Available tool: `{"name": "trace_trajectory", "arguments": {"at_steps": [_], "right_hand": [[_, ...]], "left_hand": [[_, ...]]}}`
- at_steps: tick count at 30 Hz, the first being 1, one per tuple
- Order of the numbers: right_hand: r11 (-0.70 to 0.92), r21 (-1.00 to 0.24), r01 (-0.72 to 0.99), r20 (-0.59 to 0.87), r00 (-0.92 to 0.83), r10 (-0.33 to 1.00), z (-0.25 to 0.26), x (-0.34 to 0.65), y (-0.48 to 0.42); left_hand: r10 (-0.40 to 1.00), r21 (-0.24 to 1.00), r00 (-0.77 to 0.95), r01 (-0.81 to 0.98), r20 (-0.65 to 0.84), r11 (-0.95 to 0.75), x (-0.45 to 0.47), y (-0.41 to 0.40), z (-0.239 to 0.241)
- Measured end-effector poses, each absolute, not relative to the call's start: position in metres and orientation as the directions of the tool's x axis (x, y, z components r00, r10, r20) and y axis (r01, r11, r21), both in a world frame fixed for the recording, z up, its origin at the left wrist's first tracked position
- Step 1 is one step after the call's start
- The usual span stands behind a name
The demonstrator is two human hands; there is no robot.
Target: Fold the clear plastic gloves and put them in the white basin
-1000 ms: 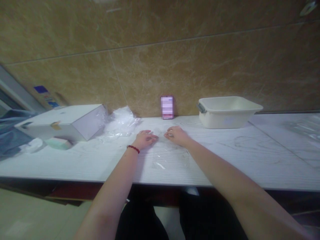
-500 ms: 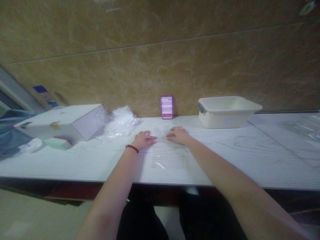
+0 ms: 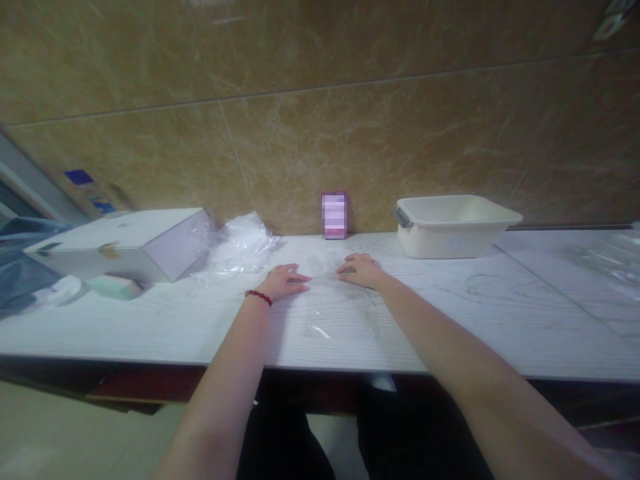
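Observation:
A clear plastic bag [image 3: 340, 315] lies flat on the white table [image 3: 475, 313] in front of me. My left hand [image 3: 284, 281], with a red bead bracelet at the wrist, rests palm down on the bag's far left corner, fingers stretched out. My right hand [image 3: 359, 271] lies flat on the far right corner, fingers pointing left. The two hands are a short gap apart. Neither hand grips anything.
A cream plastic basin [image 3: 455, 224] stands at the back right. A small pink phone-like card [image 3: 334, 215] leans on the marble wall. At the left are a white box [image 3: 125, 243], crumpled clear plastic [image 3: 243, 245] and a pale green block [image 3: 114, 287]. More plastic sheets [image 3: 610, 257] lie far right.
Both hands have flattened and slid slightly apart along the bag's far edge; the fingers were closer together and more curled one second ago.

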State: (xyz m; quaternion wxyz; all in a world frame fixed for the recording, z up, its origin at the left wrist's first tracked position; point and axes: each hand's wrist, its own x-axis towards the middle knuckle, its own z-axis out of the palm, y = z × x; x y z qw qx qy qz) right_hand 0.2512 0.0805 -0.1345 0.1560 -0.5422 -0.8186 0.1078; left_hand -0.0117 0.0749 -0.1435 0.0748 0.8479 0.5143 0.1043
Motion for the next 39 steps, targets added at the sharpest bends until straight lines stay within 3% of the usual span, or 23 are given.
{"name": "trace_trajectory", "arguments": {"at_steps": [4,12,21,31,35,39], "right_hand": [[0.404,-0.347,0.847,0.154,-0.373,0.915,-0.136,0.251,0.08],[0.587,-0.377,0.716,0.38,-0.458,0.803,-0.109,0.27,0.084],[0.598,-0.251,0.761,0.073,-0.601,0.796,-0.114,0.304,0.043],[0.543,-0.266,0.796,-0.054,-0.575,0.816,-0.113,0.31,0.033],[0.549,-0.264,0.793,-0.026,-0.575,0.818,-0.107,0.312,0.016],[0.587,-0.217,0.78,0.14,-0.57,0.809,-0.103,0.306,-0.023]], "left_hand": [[0.882,0.251,0.461,0.846,0.097,-0.47,-0.014,0.073,-0.14],[0.843,0.241,0.493,0.81,0.214,-0.535,-0.006,0.073,-0.137],[0.789,0.217,0.526,0.77,0.317,-0.6,-0.001,0.077,-0.142],[0.774,0.269,0.506,0.74,0.381,-0.616,0.006,0.069,-0.137],[0.762,0.278,0.505,0.726,0.406,-0.629,0.01,0.065,-0.13],[0.733,0.305,0.548,0.675,0.402,-0.672,0.016,0.047,-0.112]]}}
